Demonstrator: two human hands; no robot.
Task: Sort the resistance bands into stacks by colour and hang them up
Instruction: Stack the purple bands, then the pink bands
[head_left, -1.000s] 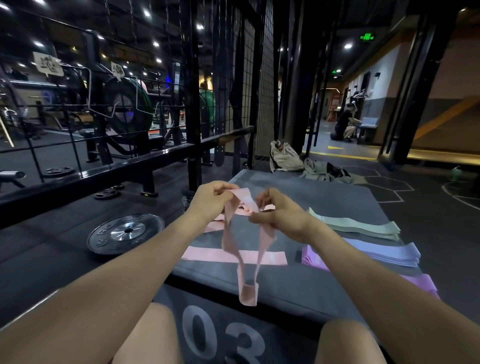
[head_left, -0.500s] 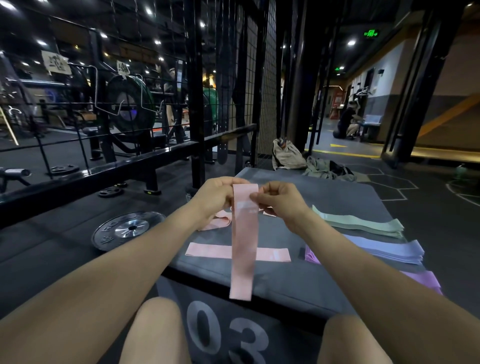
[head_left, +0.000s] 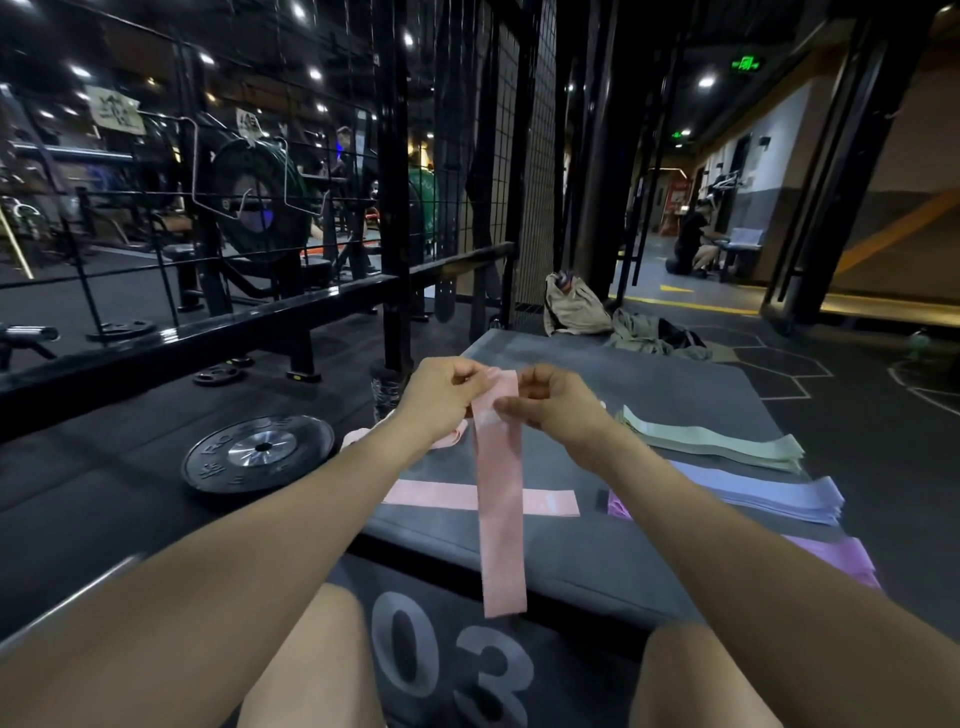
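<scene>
both forearms are stretched forward from the bottom corners of the frame and brought together at centre, above a grey padded box (head_left: 649, 410). the left hand (head_left: 441, 402) is seen with its fingers curled, and the top left edge of a pink band (head_left: 500, 499) is pinched by it. the right hand (head_left: 558, 408) is likewise curled, and the band's top right edge is gripped between thumb and fingers. the band is held flat and hangs straight down past the box's front edge. a second pink band (head_left: 431, 494) is laid flat across the box, partly covered by the hanging one. more pink bands (head_left: 452, 441) are mostly hidden behind the left wrist. at right, a green stack (head_left: 717, 447), a blue stack (head_left: 763, 493) and a purple stack (head_left: 841, 561) are laid out, the last largely hidden by the right forearm.
</scene>
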